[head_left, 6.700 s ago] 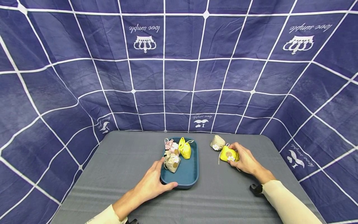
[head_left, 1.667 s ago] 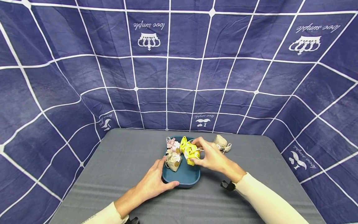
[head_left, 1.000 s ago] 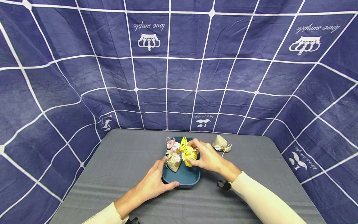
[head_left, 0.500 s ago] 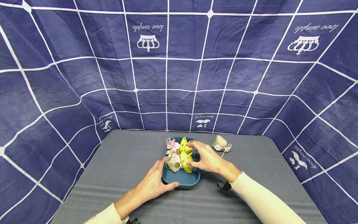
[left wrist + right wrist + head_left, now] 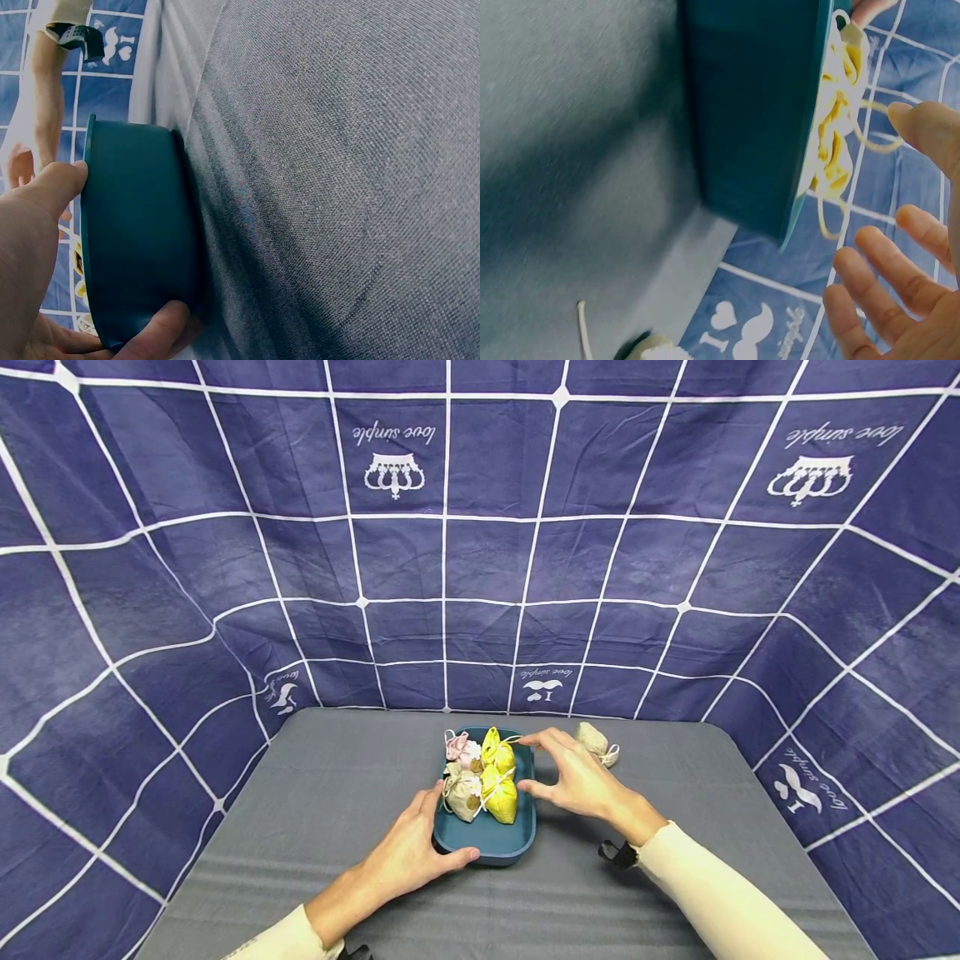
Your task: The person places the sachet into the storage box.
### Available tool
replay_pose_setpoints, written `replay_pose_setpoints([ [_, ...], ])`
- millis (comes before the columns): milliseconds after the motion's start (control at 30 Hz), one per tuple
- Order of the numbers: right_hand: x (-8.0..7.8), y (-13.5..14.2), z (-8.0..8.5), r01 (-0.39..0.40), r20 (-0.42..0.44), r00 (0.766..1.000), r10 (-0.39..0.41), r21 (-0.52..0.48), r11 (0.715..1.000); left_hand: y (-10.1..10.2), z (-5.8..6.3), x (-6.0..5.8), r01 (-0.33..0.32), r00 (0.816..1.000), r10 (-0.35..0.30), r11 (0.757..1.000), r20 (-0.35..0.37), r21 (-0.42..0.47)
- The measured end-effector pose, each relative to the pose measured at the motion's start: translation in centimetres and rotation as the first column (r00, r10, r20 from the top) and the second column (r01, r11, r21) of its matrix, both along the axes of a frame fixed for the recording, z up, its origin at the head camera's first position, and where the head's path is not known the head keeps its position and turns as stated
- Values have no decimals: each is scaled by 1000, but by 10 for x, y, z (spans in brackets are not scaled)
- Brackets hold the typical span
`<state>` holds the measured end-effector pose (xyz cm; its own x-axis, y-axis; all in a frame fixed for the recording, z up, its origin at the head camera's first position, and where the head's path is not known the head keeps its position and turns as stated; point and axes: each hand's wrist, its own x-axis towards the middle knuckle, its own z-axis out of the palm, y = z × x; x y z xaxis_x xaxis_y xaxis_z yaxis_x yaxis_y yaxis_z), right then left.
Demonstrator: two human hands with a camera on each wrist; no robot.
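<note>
My left hand (image 5: 405, 847) holds the near left corner of a blue rectangular tray (image 5: 487, 841), thumb at the near rim and fingers along the left wall. In the left wrist view its fingers lie against the tray's outer wall (image 5: 139, 225). Inside the tray sit a pink drawstring pouch (image 5: 459, 747), a beige pouch (image 5: 462, 799) and two yellow pouches, the nearer yellow pouch (image 5: 502, 803) right of the beige one. My right hand (image 5: 588, 781) hovers over the tray's right rim, fingers spread and holding nothing; the right wrist view shows its fingertips apart from the yellow pouches (image 5: 836, 150).
Beyond the right hand, another beige pouch (image 5: 592, 739) lies on the grey cloth-covered table (image 5: 360, 752), partly covered by that hand in the head view. A blue curtain with white grid lines (image 5: 480, 560) rises behind the table and along both sides.
The right hand carried a yellow pouch from the table on the right into the tray, let go of it, and has drawn back to the right. The left hand has stayed at the tray.
</note>
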<state>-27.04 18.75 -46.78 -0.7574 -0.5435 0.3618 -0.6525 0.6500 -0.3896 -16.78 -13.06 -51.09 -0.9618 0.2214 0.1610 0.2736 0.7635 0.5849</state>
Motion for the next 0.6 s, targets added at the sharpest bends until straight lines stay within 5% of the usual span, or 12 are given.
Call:
replay_pose_setpoints([
  [300, -10, 24, -7, 61, -93, 994, -62, -18, 998, 0, 1, 1, -1, 1000, 1, 1000, 9, 8],
  [600, -21, 52, -17, 155, -55, 986, -156, -20, 988, 0, -1, 0, 5, 1000, -5, 1000, -6, 0],
])
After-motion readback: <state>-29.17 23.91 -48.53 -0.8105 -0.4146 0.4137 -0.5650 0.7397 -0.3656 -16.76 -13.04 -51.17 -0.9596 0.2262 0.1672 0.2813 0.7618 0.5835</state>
